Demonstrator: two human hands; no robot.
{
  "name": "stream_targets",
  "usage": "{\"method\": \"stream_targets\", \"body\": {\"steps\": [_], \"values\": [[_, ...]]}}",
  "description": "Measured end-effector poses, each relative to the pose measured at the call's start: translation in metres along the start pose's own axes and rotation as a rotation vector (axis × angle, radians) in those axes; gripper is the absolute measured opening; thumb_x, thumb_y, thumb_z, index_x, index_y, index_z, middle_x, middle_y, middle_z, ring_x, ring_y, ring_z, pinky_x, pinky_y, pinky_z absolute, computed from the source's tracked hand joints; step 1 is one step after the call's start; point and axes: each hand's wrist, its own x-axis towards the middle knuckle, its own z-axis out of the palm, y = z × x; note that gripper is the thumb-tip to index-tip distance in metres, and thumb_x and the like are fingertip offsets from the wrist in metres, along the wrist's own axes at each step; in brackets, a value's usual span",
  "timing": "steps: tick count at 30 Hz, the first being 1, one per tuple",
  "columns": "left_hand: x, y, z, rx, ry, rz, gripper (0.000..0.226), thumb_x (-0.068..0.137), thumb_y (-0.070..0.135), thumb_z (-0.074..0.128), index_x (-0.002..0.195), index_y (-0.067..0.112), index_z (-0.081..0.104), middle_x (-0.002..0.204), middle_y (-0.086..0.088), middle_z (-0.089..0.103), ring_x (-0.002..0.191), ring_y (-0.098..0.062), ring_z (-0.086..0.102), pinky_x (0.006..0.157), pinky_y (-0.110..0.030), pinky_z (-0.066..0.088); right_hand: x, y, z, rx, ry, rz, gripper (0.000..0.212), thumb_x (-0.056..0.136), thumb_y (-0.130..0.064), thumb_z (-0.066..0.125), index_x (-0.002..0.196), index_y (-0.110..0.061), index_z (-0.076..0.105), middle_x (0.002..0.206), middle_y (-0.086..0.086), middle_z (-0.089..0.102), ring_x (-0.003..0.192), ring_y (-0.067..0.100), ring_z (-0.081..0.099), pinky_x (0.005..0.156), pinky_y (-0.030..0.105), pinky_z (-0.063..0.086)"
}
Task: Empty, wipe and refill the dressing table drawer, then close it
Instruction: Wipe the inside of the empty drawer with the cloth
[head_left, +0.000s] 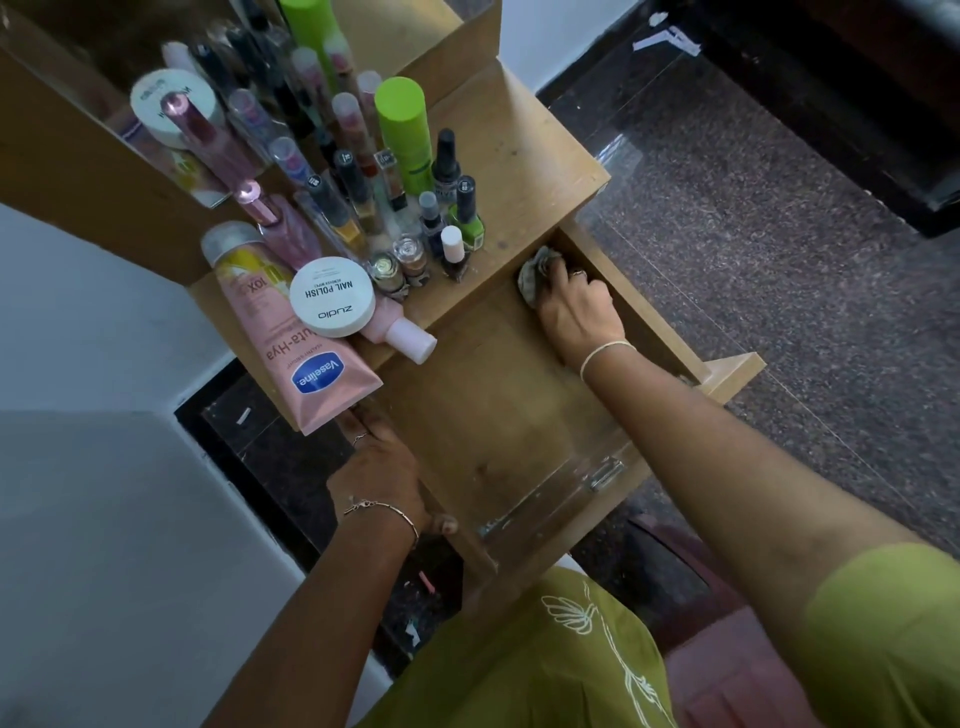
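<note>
Here the wooden dressing table (530, 156) fills the middle of my view, its top crowded on the left side with cosmetics. Largest among them is a pink Vaseline tube (291, 338) lying flat with its crimped end hanging past the front edge, and a tall green spray can (405, 135) standing upright further back. A white round tub (332, 296) marked nail polish rests on the tube, with a small pink bottle (400, 332) lying on its side just beside it. Behind these stands a cluster of nail polish bottles (447, 228), close to the table edge above the drawer.

The drawer (498, 415) is pulled well out toward me, and its wooden floor is bare apart from my hand and the cloth.

My right arm reaches forward across the drawer, and my right hand (576, 306) lies palm down in the far right corner, fingers closed over a crumpled grey cloth (535, 275) pressed against the drawer's back edge. My left hand (384, 473) rests on the drawer's left side wall, just under the tube's end, fingers curled over the wall and thumb at the front; it grips the wood only.
</note>
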Motion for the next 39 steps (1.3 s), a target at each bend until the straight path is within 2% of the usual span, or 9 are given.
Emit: {"method": "stream_targets", "body": {"steps": [3,9,19,24,29,32,34,37,39], "values": [[-0.002,0.001,-0.001,-0.001,0.016,-0.002,0.147,0.046,0.062,0.083,0.138,-0.007,-0.008,0.152,-0.032,-0.006,0.124,-0.032,0.051,0.091,-0.041,0.048,-0.001,-0.002,0.005,-0.054,-0.018,-0.004,0.044,0.101,-0.005,0.021,0.141,0.011,0.027,0.141,0.028,0.032,0.101,0.034,0.053,0.063,0.037,0.034],[-0.001,0.002,0.0,-0.012,0.009,-0.002,0.147,0.045,0.06,0.084,0.138,-0.007,-0.007,0.153,-0.027,0.012,0.127,-0.033,0.048,0.097,-0.043,0.044,-0.04,0.004,0.016,-0.154,-0.058,0.011,0.041,0.101,-0.008,0.023,0.139,0.005,0.033,0.139,0.021,0.035,0.102,0.025,0.055,0.068,0.032,0.049],[-0.008,0.003,-0.002,-0.004,0.026,0.018,0.151,0.046,0.065,0.081,0.138,-0.01,-0.013,0.153,-0.029,-0.009,0.138,-0.032,0.033,0.103,-0.046,0.036,-0.06,0.013,0.004,-0.197,-0.453,0.109,0.037,0.095,-0.018,0.038,0.124,-0.007,0.059,0.121,0.006,0.062,0.105,0.022,0.062,0.068,0.029,0.045],[-0.009,0.0,-0.001,0.02,0.034,0.025,0.146,0.045,0.068,0.079,0.137,-0.01,-0.003,0.152,-0.03,0.006,0.13,-0.032,0.044,0.102,-0.045,0.038,-0.049,-0.001,-0.007,-0.087,-0.621,0.163,0.029,0.091,-0.024,0.052,0.115,-0.018,0.066,0.113,-0.005,0.065,0.101,0.016,0.063,0.06,0.024,0.042],[-0.009,-0.001,0.001,-0.004,0.065,0.052,0.143,0.046,0.067,0.08,0.136,-0.01,-0.001,0.151,-0.027,0.018,0.126,-0.033,0.05,0.101,-0.048,0.037,-0.059,-0.048,0.004,-0.017,-0.714,0.028,0.028,0.094,-0.031,0.051,0.118,-0.028,0.065,0.122,-0.015,0.061,0.109,0.006,0.059,0.067,0.021,0.039],[-0.01,-0.001,0.0,0.009,0.07,0.033,0.15,0.044,0.067,0.081,0.137,-0.011,-0.006,0.152,-0.032,0.0,0.127,-0.032,0.049,0.102,-0.046,0.036,-0.074,-0.087,0.003,0.138,-0.725,-0.097,0.034,0.093,-0.041,0.047,0.118,-0.026,0.064,0.123,-0.011,0.061,0.112,0.01,0.059,0.083,0.023,0.044],[-0.009,-0.001,0.001,-0.003,0.069,0.029,0.146,0.049,0.061,0.083,0.137,-0.012,-0.007,0.152,-0.031,0.005,0.127,-0.031,0.048,0.101,-0.045,0.037,-0.087,-0.114,-0.004,0.234,-0.776,-0.188,0.037,0.094,-0.038,0.042,0.12,-0.023,0.063,0.125,-0.005,0.061,0.116,0.017,0.057,0.089,0.028,0.044],[-0.006,-0.001,0.006,-0.051,0.124,0.042,0.118,0.069,0.037,0.081,0.138,-0.01,-0.002,0.152,-0.027,0.017,0.121,-0.03,0.054,0.1,-0.045,0.039,-0.095,-0.129,-0.017,0.309,-0.919,-0.297,0.026,0.093,-0.027,0.045,0.093,-0.014,0.067,0.099,0.002,0.064,0.103,0.022,0.058,0.088,0.032,0.044],[-0.004,-0.001,0.006,-0.054,0.129,0.043,0.119,0.07,0.034,0.081,0.139,-0.011,-0.005,0.152,-0.029,0.01,0.123,-0.03,0.052,0.099,-0.045,0.038,-0.093,-0.122,-0.023,0.343,-0.997,-0.32,0.025,0.094,-0.024,0.044,0.074,-0.013,0.054,0.08,0.005,0.053,0.089,0.022,0.051,0.083,0.033,0.042]]}}
